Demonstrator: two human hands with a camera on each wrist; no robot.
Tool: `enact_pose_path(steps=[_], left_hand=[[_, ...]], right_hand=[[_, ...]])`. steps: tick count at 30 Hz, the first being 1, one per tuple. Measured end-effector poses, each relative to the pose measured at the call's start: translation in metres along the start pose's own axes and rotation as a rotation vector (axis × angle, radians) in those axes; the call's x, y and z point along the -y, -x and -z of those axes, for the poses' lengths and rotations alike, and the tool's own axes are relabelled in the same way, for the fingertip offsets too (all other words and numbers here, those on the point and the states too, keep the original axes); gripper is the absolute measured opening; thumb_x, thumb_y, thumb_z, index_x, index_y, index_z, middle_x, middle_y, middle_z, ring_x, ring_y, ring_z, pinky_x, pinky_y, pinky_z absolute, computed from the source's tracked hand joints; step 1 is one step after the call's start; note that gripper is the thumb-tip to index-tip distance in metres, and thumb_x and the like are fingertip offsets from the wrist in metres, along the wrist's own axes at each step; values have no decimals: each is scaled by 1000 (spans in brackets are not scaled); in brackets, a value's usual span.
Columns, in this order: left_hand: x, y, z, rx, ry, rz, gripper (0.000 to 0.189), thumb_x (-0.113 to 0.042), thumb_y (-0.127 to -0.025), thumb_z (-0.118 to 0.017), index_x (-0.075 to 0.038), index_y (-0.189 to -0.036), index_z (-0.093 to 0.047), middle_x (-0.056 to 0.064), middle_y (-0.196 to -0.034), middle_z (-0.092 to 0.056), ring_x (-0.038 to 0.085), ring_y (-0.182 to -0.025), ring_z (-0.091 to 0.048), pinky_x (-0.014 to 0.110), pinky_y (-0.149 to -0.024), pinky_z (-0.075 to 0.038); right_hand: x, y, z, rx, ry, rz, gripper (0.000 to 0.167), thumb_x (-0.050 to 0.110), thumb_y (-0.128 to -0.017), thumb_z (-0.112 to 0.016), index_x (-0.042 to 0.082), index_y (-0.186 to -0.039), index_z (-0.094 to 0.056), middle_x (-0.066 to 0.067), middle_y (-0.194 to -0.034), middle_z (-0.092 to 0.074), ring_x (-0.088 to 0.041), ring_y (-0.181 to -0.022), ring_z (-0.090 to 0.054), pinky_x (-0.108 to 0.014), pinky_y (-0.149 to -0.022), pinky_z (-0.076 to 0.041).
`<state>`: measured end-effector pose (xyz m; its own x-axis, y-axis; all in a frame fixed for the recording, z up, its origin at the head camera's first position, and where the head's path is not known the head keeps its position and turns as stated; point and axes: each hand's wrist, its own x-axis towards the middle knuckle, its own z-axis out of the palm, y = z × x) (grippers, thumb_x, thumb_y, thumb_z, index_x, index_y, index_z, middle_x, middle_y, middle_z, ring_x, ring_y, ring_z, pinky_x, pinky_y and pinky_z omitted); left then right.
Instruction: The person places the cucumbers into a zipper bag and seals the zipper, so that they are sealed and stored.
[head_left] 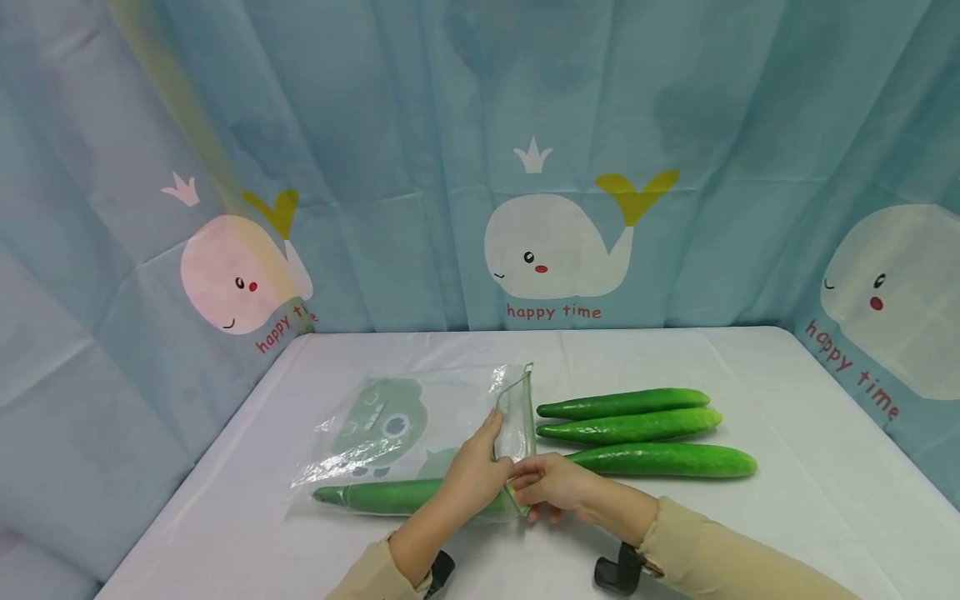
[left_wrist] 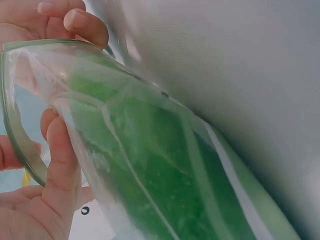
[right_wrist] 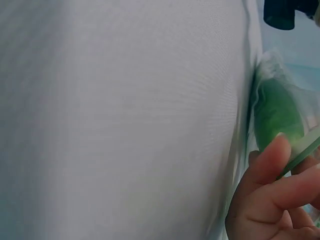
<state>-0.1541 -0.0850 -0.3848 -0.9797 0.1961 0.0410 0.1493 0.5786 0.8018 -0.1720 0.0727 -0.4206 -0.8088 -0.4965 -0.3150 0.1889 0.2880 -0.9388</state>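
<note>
A clear zip bag [head_left: 465, 383] with a green cartoon print lies flat, its green-edged mouth facing right. Inside it, along the near side, lies one cucumber [head_left: 393, 497], seen close through the film in the left wrist view. My left hand [head_left: 474, 475] grips the bag at its mouth, thumb pointing away over the upper film. At the near corner of the mouth, my right hand [head_left: 551, 483] pinches the bag's edge between thumb and fingers. In the right wrist view the right thumb [right_wrist: 272, 157] sits by the green edge strip, with the cucumber's end just behind it.
Right of the bag, three cucumbers lie side by side: a far one [head_left: 622, 404], a middle one [head_left: 630, 426] and a near one [head_left: 675, 460], whose left tip the right hand hides. A white cloth covers the table [head_left: 787, 533]. Behind hangs a blue whale-print curtain [head_left: 420, 167].
</note>
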Motion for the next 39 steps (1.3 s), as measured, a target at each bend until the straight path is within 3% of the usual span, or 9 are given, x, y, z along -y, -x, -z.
enact_pose_path(steps=[12,19,28,33,39], left_hand=[[1,1,-1,2,11,13,71,0,-79,-51,11,-146,-31,26,-154,-24,42,-140,-23,54,-112,-21],[3,0,-2,4,-1,14,69,0,-81,-51,11,-146,-31,26,-154,-25,42,-140,-24,54,-111,-22],[4,0,-4,6,6,11,68,0,-81,-50,13,-145,-31,29,-153,-25,44,-140,-24,55,-111,-22],[3,0,-2,9,19,17,68,2,-82,-51,12,-146,-30,28,-153,-23,43,-140,-22,54,-112,-20],[4,1,-2,21,24,16,69,1,-82,-50,12,-146,-29,28,-154,-22,43,-141,-21,54,-112,-20]], right_hand=[[-1,4,1,29,-1,-7,43,-1,-89,-63,-7,-131,-55,-16,-119,-67,-11,-61,-64,-16,-43,-36],[1,13,13,60,-20,-4,46,0,-90,-61,-3,-135,-54,-14,-123,-65,-12,-64,-65,-19,-45,-34],[5,33,44,38,-32,30,46,4,-92,-60,-4,-137,-52,-15,-125,-64,-16,-72,-66,-22,-48,-41],[10,47,66,-8,-8,45,48,9,-92,-62,-5,-137,-51,-13,-121,-66,-19,-81,-65,-30,-60,-50],[13,62,89,-79,34,60,53,14,-90,-67,-4,-137,-51,-11,-116,-68,-19,-88,-62,-37,-70,-51]])
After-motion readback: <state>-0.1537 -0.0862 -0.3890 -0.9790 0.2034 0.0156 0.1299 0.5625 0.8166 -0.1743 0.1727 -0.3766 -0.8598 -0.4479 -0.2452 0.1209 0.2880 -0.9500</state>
